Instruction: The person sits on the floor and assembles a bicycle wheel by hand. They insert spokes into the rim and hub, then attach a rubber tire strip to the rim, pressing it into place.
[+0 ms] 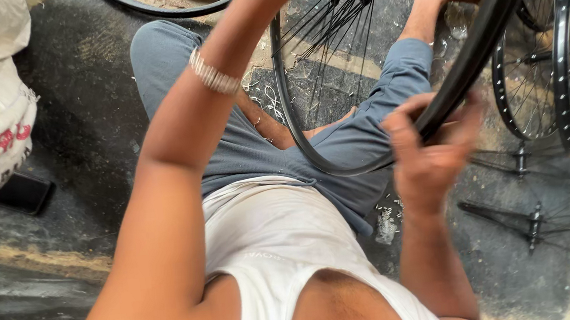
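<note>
There is just one camera, worn on the person's head. It looks straight down past the chest and lap to the floor (49,135). It sits very close, right above the right hand's (429,152) grip on the black wheel rim (342,164).

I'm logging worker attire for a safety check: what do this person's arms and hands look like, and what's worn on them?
Both arms are bare, with no sleeves or gloves. The left arm wears a thin silver-coloured bracelet at the wrist. The right hand shows no ring or watch; it is motion-blurred.
</note>
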